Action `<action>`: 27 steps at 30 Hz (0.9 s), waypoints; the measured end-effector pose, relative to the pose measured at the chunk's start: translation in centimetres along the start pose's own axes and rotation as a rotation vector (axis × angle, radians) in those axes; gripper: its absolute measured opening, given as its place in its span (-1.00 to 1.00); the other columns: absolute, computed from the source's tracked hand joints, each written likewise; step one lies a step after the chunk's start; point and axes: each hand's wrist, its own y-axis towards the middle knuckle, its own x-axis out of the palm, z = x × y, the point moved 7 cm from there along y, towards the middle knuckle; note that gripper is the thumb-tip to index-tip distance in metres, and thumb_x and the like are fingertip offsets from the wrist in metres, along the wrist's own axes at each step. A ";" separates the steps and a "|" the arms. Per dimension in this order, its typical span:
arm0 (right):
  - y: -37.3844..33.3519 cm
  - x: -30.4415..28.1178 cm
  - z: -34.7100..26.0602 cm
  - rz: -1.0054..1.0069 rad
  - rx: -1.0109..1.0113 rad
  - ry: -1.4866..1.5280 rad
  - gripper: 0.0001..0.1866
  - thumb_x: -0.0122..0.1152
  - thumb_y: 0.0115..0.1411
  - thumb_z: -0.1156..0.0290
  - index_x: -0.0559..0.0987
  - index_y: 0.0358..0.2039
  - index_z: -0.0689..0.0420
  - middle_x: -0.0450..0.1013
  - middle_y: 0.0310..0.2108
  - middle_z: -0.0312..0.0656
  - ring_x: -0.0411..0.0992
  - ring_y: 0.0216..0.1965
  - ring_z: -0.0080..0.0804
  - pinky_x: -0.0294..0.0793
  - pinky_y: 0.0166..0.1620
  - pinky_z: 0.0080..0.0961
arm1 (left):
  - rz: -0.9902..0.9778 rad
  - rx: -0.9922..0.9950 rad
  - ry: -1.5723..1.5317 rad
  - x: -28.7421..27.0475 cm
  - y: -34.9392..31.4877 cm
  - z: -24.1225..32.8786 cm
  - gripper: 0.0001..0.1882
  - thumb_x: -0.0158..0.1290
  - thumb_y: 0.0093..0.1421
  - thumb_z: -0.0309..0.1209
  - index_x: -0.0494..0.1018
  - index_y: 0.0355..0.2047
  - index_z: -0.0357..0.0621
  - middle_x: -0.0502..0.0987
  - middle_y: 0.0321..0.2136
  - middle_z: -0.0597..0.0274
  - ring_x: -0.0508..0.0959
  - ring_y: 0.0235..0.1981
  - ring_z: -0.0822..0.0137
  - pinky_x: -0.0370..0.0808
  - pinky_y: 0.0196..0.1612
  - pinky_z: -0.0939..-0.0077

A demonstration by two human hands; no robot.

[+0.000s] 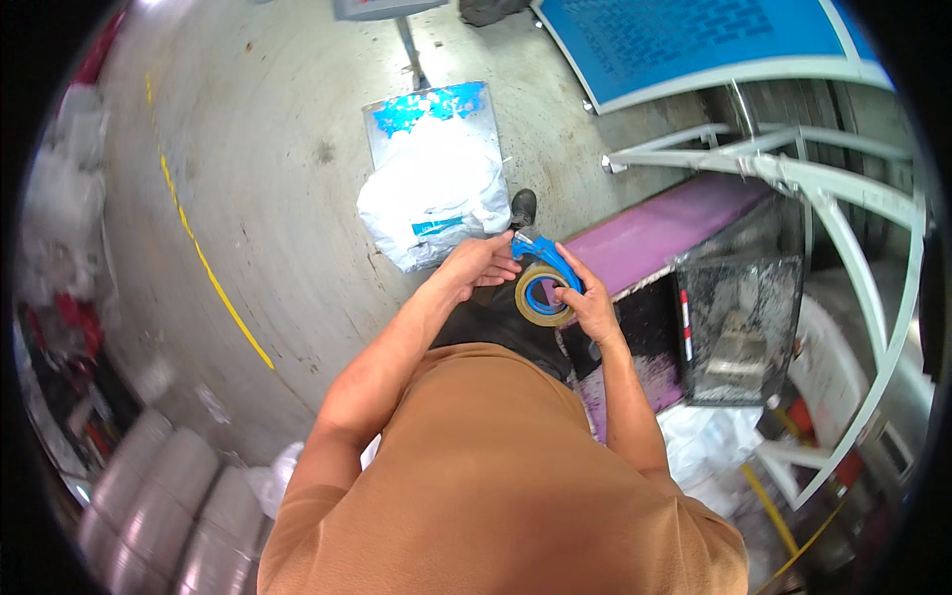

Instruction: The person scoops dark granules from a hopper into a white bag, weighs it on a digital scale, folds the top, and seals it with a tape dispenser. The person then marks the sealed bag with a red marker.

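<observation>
A blue tape dispenser point(560, 260) with a roll of tan packing tape point(544, 315) is gripped in my right hand point(593, 305), its fingers wrapped round the handle beside the roll. Close by on the left, my left hand point(483, 266) reaches to the dispenser's front end. Its fingers are stretched out, the uppermost fingertip at or against the metal tip; whether a tape end lies there is too small to tell. Beyond my hands, a stuffed white plastic sack point(432, 188) with a blue label rests on the platform of a floor scale point(381, 134).
Right of me stands a purple-topped bench point(662, 230) with a dark tray point(739, 372) holding a red marker. A white metal frame point(843, 183) curves round the far right, near a blue panel point(704, 45). Plastic-wrapped rolls point(164, 506) lie at the lower left.
</observation>
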 end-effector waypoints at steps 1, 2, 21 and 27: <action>-0.7 -0.1 0.2 0.040 -0.044 -0.036 -0.24 0.21 0.20 0.61 0.36 0.45 0.14 0.47 0.23 -0.12 0.48 0.13 -0.43 0.42 0.23 -0.51 | 0.015 -0.021 0.006 0.1 0.3 0.0 -0.44 0.13 0.39 0.06 0.56 0.02 -0.25 0.68 -0.24 0.08 0.67 -0.18 0.26 0.58 -0.06 0.38; -1.3 -0.4 0.3 0.061 -0.109 -0.088 -0.24 0.24 0.18 0.60 0.36 0.45 0.13 0.42 0.33 -0.08 0.39 0.29 -0.34 0.30 0.35 -0.44 | 0.032 -0.039 0.011 0.4 0.5 0.2 -0.50 0.14 0.39 0.00 0.57 0.01 -0.23 0.67 -0.26 0.10 0.67 -0.18 0.27 0.59 -0.06 0.37; 7.8 -11.0 15.6 0.355 -0.089 -0.188 -0.09 0.19 0.14 0.53 0.14 0.53 0.16 0.33 0.33 0.28 0.34 0.35 0.14 0.30 0.38 -0.15 | 0.674 0.205 1.522 -9.2 25.4 23.9 -0.69 0.19 0.16 -0.20 0.74 -0.24 -0.13 0.73 -0.16 -0.09 0.72 -0.05 0.00 0.61 0.07 0.16; 13.9 -6.6 24.9 0.223 0.056 -0.164 -0.19 0.27 0.15 0.40 0.25 0.43 0.21 0.37 0.28 0.28 0.35 0.32 0.18 0.35 0.34 -0.13 | 0.815 0.119 1.896 -17.1 31.6 19.7 -0.63 0.22 0.15 -0.15 0.73 -0.10 -0.03 0.72 -0.12 -0.10 0.70 -0.04 -0.07 0.61 0.10 0.14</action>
